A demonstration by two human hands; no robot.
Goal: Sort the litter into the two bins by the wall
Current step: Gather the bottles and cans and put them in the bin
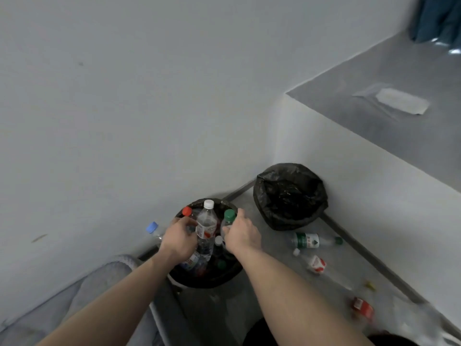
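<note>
Two bins lined with black bags stand by the wall. The near bin is packed with plastic bottles standing upright. My left hand grips a red-capped bottle at the bin's left side. A white-capped clear bottle stands between my hands. My right hand is closed around a green-capped bottle at the bin's right side. The far bin looks empty inside.
On the floor to the right lie a green-labelled bottle, a crushed bottle with a red-and-white label and a red wrapper. A blue-capped bottle stands by the wall, left of the near bin. A grey ledge rises at the right.
</note>
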